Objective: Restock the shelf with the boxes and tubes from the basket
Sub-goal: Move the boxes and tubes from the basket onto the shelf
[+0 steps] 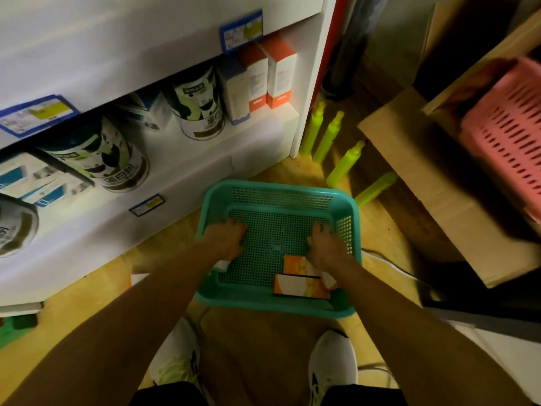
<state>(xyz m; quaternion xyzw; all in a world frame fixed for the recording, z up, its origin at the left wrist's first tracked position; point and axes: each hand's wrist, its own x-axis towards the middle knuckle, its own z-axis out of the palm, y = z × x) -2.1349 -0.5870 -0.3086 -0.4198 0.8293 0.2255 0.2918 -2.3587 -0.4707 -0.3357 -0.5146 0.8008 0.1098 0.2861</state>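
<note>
- Both forearms were bare; no sleeves, watch or bands seen down to the left hand (225,240) and right hand (325,247).
- No gloves or rings made out on the fingers (317,228).
- Dark shorts (169,394) showed at the frame's lower edge.
- White sneakers: left shoe (178,356) and right shoe (332,367), each with black side markings.

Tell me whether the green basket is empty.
Not empty. Orange boxes lie flat in the green basket, and the left hand covers another.
</note>
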